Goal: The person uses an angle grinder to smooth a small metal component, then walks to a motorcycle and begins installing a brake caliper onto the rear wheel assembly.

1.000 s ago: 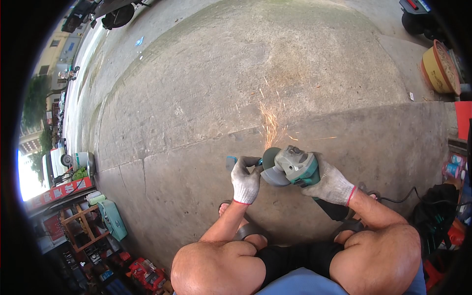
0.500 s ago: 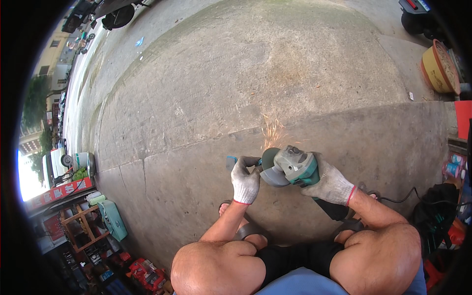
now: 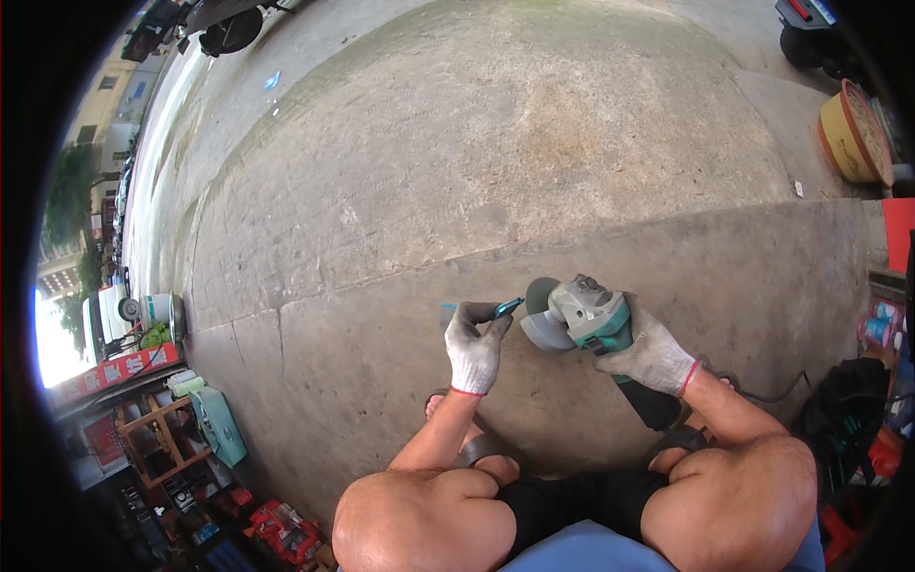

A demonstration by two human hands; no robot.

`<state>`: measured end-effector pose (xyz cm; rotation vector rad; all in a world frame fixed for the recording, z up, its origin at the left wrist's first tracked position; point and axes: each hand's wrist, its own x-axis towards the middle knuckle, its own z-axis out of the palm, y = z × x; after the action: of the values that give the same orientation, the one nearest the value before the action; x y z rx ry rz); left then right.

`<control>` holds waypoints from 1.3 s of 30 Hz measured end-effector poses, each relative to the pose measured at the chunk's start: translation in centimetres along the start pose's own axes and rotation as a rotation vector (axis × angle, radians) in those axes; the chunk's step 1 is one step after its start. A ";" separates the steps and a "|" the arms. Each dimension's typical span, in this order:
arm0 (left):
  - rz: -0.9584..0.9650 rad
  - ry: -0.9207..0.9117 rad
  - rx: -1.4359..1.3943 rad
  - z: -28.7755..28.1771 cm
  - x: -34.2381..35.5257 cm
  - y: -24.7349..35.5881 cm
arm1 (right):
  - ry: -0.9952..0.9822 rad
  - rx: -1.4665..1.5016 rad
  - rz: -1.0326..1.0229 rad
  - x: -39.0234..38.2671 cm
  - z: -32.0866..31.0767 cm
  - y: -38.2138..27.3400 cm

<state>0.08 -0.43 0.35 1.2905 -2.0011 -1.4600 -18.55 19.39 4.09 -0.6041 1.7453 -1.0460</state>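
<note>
My left hand (image 3: 473, 351), in a white knitted glove with a grey palm, pinches a slim blue piece with a dark tip (image 3: 509, 307). A bit of blue (image 3: 447, 312) also shows on the hand's far left side; I cannot tell whether it is the same piece. In a matching glove, my right hand (image 3: 652, 351) is wrapped round the teal and grey body of an angle grinder (image 3: 600, 319). The grinder's round disc (image 3: 541, 295) faces the piece, a small gap away, with a grey guard (image 3: 547, 333) below it. No sparks show.
Concrete floor (image 3: 381, 191) spreads ahead, with a seam across it. Left stand a teal case (image 3: 217, 426), a wooden rack (image 3: 164, 443) and red tools (image 3: 284, 534). Right are a black bag (image 3: 839, 415), a cord (image 3: 772, 397) and a big yellow pot (image 3: 848, 138).
The grinder has moved right, away from the blue piece, and the sparks have stopped. My left hand has turned slightly, so the piece's tip now points up to the right.
</note>
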 end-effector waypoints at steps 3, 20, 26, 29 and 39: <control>-0.050 0.008 -0.060 0.1 -0.1 0.2 | -0.001 0.036 -0.012 0.1 0.2 -0.1; -0.005 -0.011 0.028 0.5 -0.3 0.2 | -0.065 -0.115 -0.020 0.2 0.4 -1.1; 0.018 -0.001 0.044 0.5 -0.4 -0.3 | -0.088 -0.124 -0.007 0.2 0.4 -1.3; -0.001 -0.006 0.042 0.4 -0.4 -0.4 | -0.077 -0.131 -0.036 0.3 0.5 -1.0; 0.029 -0.008 0.065 0.4 -0.3 -0.2 | -0.073 -0.135 -0.027 0.3 0.4 -0.9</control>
<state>0.08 0.06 0.08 1.2783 -2.0793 -1.4007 -18.34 18.54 4.64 -0.7436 1.7571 -0.9187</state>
